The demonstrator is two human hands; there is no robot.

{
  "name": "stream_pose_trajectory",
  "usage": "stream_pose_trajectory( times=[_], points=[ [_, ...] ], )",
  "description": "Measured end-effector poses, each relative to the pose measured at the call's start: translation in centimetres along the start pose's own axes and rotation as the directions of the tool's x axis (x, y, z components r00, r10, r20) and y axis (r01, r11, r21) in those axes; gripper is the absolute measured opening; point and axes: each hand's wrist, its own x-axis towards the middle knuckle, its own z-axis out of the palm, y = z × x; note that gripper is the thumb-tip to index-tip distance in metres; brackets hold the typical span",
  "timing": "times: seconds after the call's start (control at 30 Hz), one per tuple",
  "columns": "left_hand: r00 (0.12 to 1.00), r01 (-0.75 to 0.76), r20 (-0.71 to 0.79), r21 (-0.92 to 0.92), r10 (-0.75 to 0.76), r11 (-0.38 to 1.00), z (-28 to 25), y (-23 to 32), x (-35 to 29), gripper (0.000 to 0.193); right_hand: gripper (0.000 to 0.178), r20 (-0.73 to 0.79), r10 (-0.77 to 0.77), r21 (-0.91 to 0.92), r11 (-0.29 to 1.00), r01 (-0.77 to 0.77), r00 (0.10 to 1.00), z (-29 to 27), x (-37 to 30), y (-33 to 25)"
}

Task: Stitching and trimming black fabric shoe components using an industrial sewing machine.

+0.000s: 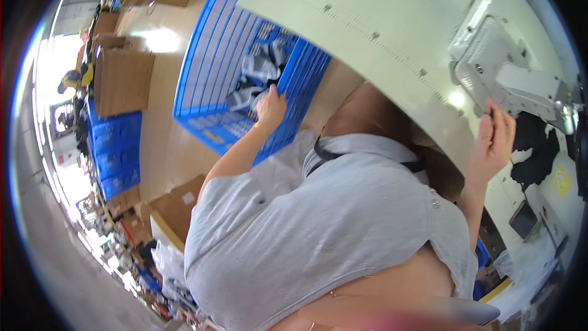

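Note:
My left hand [271, 110] reaches down over a blue plastic crate [223, 136] at the left of the table. Its fingers are curled at a grey fabric piece [245, 98]; part of the grip is hidden. More grey and black fabric pieces [262, 67] lie in a loose heap in the crate. On the right, my right hand [495, 141] is raised over the table edge, near the white sewing machine [527, 89]. Its fingers are mostly stretched and nothing shows in them. Black fabric [536, 147] lies beside it on the table.
The pale table [367, 6] curves across the upper right, its edge between my arms. A phone-like dark device [523, 219] rests on it. Cardboard boxes [124, 79] and a stack of blue crates [114, 153] stand on the floor to the left.

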Motion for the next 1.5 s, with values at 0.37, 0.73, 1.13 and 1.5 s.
stream_pose_trajectory(
  times=[0.37,0.73,1.13,1.5],
  points=[
    [0.275,-0.927,0.12,-0.23,0.954,0.296,-24.4,25.3,10.0,0.022,0.027,0.065,-0.029,0.034,0.999,0.026,0.997,0.8,0.6,-3.0],
    [0.598,-0.193,-0.707,0.332,0.379,0.923,-33.3,30.0,23.1,0.025,0.025,0.054,-0.056,0.067,0.996,0.052,0.997,-1.2,0.0,-3.4],
    [-0.003,-0.999,-0.251,0.045,0.968,0.009,-24.5,30.1,-4.4,0.012,0.04,0.09,-0.208,0.079,0.976,0.201,0.974,0.9,3.2,-4.1],
    [0.522,-0.746,-0.32,-0.62,0.791,0.242,-19.6,33.6,-6.5,0.015,0.042,-0.17,0.144,0.082,0.988,-0.132,0.975,-0.1,0.1,-2.3]
  ],
)
